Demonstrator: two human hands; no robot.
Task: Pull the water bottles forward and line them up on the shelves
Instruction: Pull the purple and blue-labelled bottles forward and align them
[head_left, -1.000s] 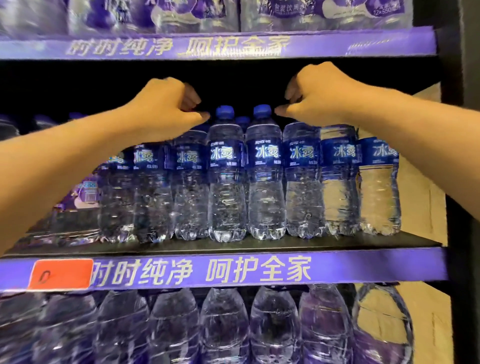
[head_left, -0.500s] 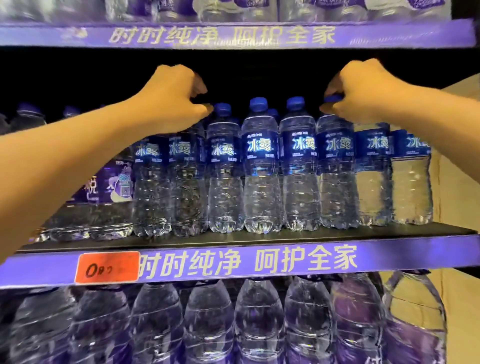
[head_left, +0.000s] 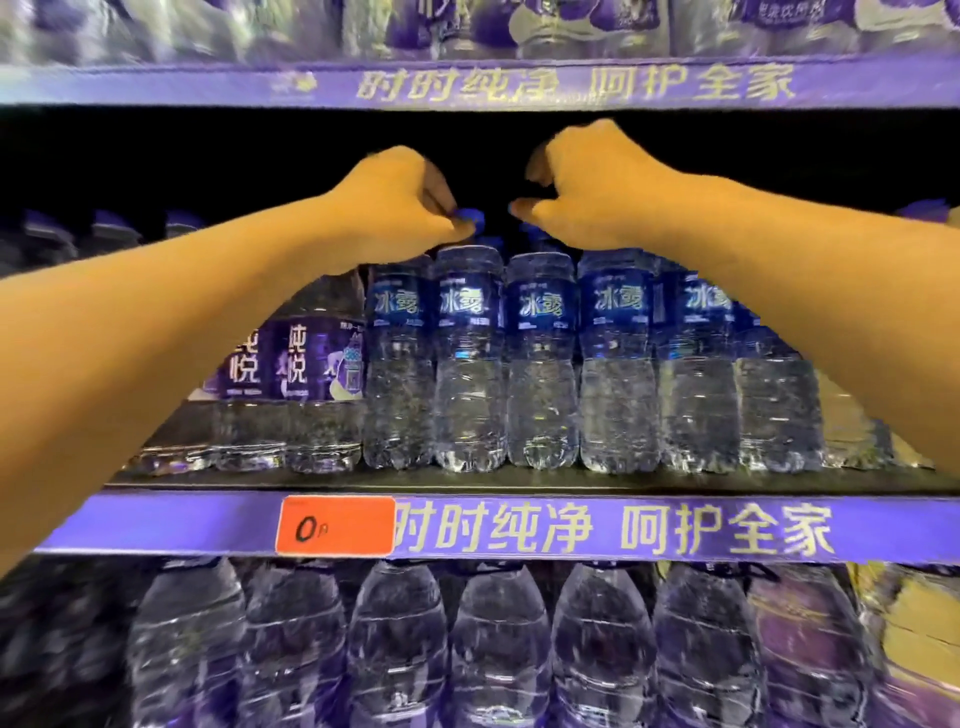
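Both bare forearms reached forward and upward, converging. The left hand (head_left: 400, 202) curled, thumb and fingers pinching together; the right hand (head_left: 587, 192) curled likewise, thumb pointing leftward, knuckles up.

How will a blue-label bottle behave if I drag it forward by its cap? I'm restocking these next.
The blue-label bottle looks full, so probably heavy for its size. Tall and narrow, it may tip when pulled from the cap. Its thin ribbed wall likely flexes if squeezed.

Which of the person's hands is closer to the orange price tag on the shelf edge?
The left. The left hand is up at the bottle caps, almost straight above the orange price tag. The right hand is at the same height but farther to the right.
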